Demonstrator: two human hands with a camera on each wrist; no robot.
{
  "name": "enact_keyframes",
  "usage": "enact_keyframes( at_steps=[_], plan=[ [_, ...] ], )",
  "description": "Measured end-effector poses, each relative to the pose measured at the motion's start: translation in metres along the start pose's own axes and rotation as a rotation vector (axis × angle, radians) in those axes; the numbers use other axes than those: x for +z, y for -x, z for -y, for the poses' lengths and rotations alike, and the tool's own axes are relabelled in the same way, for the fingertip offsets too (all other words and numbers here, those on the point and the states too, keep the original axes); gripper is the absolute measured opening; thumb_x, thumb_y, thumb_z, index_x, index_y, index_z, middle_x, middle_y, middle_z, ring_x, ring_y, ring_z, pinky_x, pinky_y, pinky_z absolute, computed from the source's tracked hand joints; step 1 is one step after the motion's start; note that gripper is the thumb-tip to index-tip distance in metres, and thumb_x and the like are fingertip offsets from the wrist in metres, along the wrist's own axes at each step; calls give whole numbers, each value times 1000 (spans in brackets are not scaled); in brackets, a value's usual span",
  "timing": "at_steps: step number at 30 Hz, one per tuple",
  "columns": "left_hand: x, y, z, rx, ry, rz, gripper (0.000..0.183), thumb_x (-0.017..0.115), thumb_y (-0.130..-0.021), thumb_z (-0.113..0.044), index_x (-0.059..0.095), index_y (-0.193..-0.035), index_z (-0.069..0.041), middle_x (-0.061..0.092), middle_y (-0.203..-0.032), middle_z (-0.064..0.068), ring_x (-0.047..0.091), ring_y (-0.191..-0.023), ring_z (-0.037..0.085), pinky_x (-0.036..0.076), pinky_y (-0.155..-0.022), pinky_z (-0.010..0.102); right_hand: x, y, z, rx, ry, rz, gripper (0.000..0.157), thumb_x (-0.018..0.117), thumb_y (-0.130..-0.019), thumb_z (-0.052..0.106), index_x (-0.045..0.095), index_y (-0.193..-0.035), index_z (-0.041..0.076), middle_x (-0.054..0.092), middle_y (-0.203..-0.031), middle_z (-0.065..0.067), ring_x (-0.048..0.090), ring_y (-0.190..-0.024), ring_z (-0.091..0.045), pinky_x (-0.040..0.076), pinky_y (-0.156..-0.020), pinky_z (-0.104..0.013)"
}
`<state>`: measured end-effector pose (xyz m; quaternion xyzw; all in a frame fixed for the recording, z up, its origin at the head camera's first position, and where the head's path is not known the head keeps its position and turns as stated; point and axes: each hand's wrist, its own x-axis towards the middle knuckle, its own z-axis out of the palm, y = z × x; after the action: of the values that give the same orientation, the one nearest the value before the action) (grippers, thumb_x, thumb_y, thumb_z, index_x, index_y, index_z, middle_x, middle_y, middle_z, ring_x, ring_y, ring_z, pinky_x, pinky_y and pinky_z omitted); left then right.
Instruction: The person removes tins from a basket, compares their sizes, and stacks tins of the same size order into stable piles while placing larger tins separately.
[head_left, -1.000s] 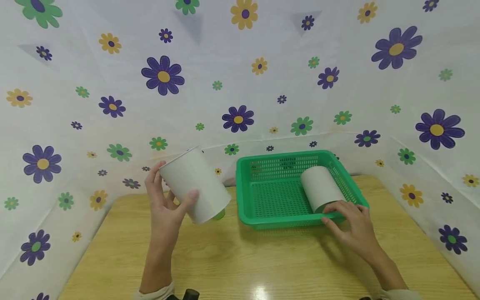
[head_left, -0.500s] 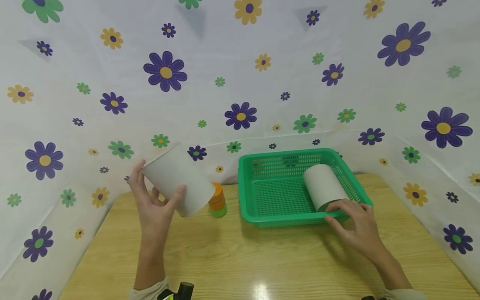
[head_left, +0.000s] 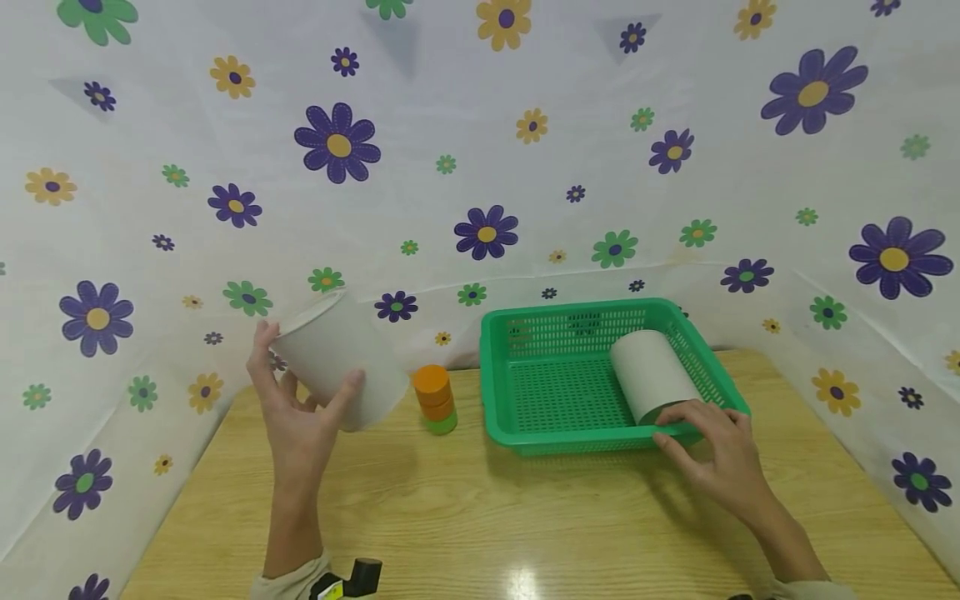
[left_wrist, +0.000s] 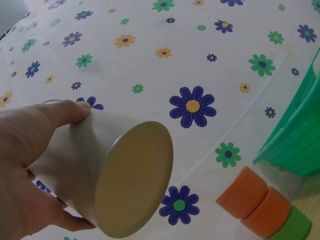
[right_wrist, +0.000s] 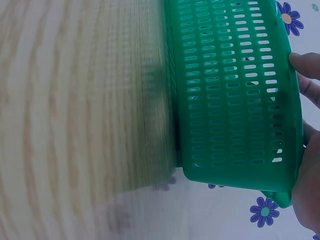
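Grips a white cylinder [head_left: 341, 358] in the left hand [head_left: 298, 425], with the thumb pressed across the near side and the fingers wrapped round toward the upper rim. Spreads that grip just as wide as the cylinder's body. Holds the cylinder tilted and clear of the table [head_left: 525, 517], with the lower end jutting past the thumb tip toward an orange and green stack [head_left: 433, 400]. Presents in the left wrist view a smooth beige end, facing away from the palm (hollow or capped, impossible to tell), with a gap between that end and the stack.

Pinches the near rim of a green basket [head_left: 570, 439] with the right hand [head_left: 716, 458], close to the corner, with thumb outside and fingers over the top edge. Leaves only the rim's thickness in that grip. Has a second white cylinder [head_left: 648, 375] lying on its side in the basket, with the near end right by those fingers; cannot tell if touching. Wears a pale sleeve [head_left: 288, 581] and a black device [head_left: 365, 575] at the left wrist.
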<state>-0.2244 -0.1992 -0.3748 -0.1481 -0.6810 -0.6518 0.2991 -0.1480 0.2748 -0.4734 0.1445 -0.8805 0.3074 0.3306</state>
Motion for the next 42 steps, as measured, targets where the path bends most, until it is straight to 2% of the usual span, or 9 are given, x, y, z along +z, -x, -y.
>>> enact_keyframes(
  at_steps=[9,15,22,30,36,42],
  plan=[
    [-8,-5,15,46,-86,-84,97,83,-82,-1,29,-158,-25,8,-169,-8,41,-139,40,42,-97,76,0,0,-1,0,2,1,32,83,-76,2,68,-97,20,68,-98,11,53,-100,-4,25,-87,-47],
    [-9,-6,26,102,-118,-131,95,85,-80,-2,30,-156,-17,9,-169,-6,41,-139,42,41,-95,78,1,0,-1,2,3,1,31,83,-76,2,68,-97,20,68,-98,11,53,-100,-3,25,-87,-46],
    [-10,-6,33,125,-143,-143,95,86,-79,-2,31,-156,-16,10,-169,-5,40,-140,39,41,-97,77,1,0,0,3,3,0,31,83,-76,2,69,-97,19,69,-98,9,53,-100,-2,25,-88,-46],
    [-12,-5,42,134,-239,-164,94,88,-77,-4,36,-155,-17,10,-170,0,35,-143,32,43,-92,78,0,-1,1,5,6,3,31,83,-76,2,69,-97,20,69,-97,10,53,-100,-2,25,-88,-50],
    [-13,-5,55,133,-244,-171,94,89,-76,-3,36,-153,-16,9,-170,2,34,-144,32,42,-91,79,1,-1,0,1,3,1,31,83,-76,2,69,-97,20,69,-97,9,53,-100,-2,24,-88,-48],
    [-13,-4,67,115,-247,-162,92,89,-78,-7,38,-153,-19,10,-170,-2,34,-144,32,43,-92,79,1,-1,1,6,4,-1,32,84,-75,2,70,-97,21,69,-97,9,53,-99,-2,25,-88,-48]
  ],
)
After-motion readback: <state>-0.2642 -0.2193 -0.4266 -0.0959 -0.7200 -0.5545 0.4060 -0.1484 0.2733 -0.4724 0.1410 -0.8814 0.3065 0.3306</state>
